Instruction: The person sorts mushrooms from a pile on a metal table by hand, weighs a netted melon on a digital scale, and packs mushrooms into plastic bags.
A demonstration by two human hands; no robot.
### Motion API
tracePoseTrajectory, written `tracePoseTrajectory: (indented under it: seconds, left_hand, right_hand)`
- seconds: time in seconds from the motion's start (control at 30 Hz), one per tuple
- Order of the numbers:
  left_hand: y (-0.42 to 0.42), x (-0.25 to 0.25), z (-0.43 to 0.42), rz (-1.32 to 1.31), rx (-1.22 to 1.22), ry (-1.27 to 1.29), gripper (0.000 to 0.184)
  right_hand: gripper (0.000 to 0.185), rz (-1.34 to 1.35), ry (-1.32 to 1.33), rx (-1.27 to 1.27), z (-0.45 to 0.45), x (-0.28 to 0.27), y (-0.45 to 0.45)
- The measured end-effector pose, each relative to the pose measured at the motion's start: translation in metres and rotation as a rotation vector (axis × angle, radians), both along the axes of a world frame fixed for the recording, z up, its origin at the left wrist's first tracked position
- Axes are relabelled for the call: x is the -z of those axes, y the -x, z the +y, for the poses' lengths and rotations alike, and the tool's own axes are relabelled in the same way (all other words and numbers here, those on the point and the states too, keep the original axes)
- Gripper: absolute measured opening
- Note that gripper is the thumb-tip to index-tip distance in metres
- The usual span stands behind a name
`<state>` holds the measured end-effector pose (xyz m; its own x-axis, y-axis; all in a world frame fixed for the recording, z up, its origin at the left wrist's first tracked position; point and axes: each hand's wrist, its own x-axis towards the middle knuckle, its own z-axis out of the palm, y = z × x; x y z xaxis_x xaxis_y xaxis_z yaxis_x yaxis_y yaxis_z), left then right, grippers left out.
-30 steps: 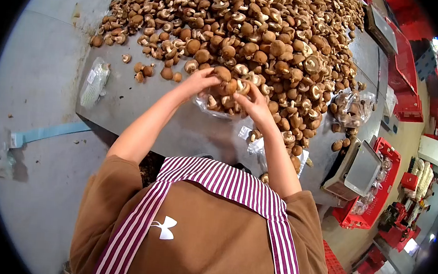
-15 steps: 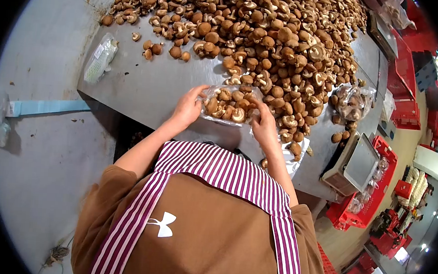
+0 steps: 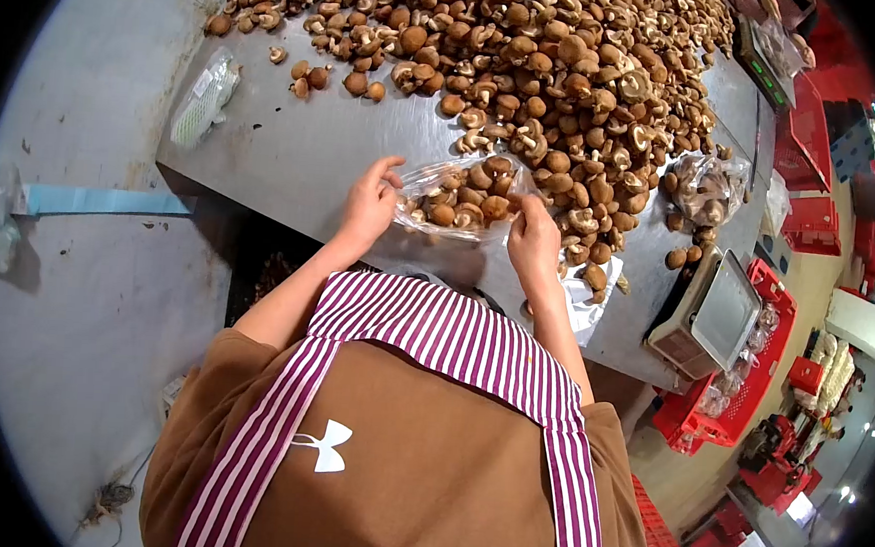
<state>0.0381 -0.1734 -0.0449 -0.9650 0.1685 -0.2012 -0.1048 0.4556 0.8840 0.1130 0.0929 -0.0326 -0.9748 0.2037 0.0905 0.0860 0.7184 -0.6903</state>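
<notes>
A clear plastic bag [image 3: 423, 184] of brown shiitake mushrooms [image 3: 470, 197] lies on the metal table in front of me, its mouth spread wide. At the bag's left edge, my left hand [image 3: 369, 207] has its fingers closed on the plastic. My right hand [image 3: 535, 237] pinches the opposite edge, with its fingertips partly hidden by the film. Just beyond the bag rises a large heap of loose shiitake mushrooms [image 3: 569, 91].
A bench scale [image 3: 720, 316] stands at the right, beside a red crate [image 3: 694, 415] with filled bags. Another bag of mushrooms [image 3: 708, 190] rests near the heap. Packaging in white netting [image 3: 206, 97] lies at the table's left end. White plastic [image 3: 583, 313] is by my right forearm.
The bag's mouth has been pulled wider and its film stands higher around the mushrooms. My left hand has shifted slightly left and turned more upright; the mushrooms inside have resettled.
</notes>
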Motion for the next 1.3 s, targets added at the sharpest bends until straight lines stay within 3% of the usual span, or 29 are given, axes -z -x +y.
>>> tracePoseTrajectory:
  seconds: [0.13, 0.27, 0.43, 0.57, 0.63, 0.8, 0.97, 1.1, 1.2, 1.27, 1.3]
  left_hand:
    - [-0.004, -0.003, 0.006, -0.049, -0.051, -0.080, 0.050]
    - [-0.001, 0.000, 0.005, -0.035, -0.045, -0.077, 0.052]
    - [0.000, -0.001, 0.005, -0.133, -0.175, -0.292, 0.053]
    - [-0.003, 0.012, -0.002, -0.135, -0.239, -0.345, 0.052]
    - [-0.003, 0.016, -0.002, -0.121, -0.242, -0.358, 0.052]
    - [-0.003, 0.004, 0.003, -0.201, -0.258, -0.366, 0.052]
    - [-0.003, 0.009, 0.005, -0.202, -0.237, -0.351, 0.051]
    - [-0.006, 0.015, 0.001, -0.155, -0.278, -0.395, 0.051]
    - [-0.008, 0.012, 0.001, -0.185, -0.299, -0.417, 0.050]
    - [-0.008, 0.014, 0.001, -0.197, -0.307, -0.419, 0.050]
    - [-0.007, 0.017, 0.000, -0.181, -0.295, -0.402, 0.049]
  right_hand:
    - [0.017, 0.050, -0.085, 0.006, -0.022, -0.038, 0.025]
    - [0.019, 0.040, -0.224, -0.142, -0.039, -0.014, 0.047]
    - [0.019, 0.010, -0.407, -0.224, -0.050, 0.039, 0.059]
    - [0.013, 0.063, -0.167, -0.106, -0.054, 0.031, 0.057]
    - [0.014, 0.074, 0.085, -0.057, -0.049, 0.027, 0.055]
    - [0.024, 0.006, 0.066, -0.081, -0.056, 0.032, 0.050]
    - [0.020, 0.030, -0.059, -0.114, -0.070, 0.039, 0.057]
    - [0.014, 0.111, 0.194, 0.076, -0.060, 0.047, 0.051]
    - [0.014, 0.110, 0.215, 0.105, -0.049, 0.052, 0.041]
    - [0.011, 0.081, 0.487, 0.150, -0.047, 0.050, 0.036]
    - [0.011, 0.081, 0.486, 0.149, -0.046, 0.050, 0.035]
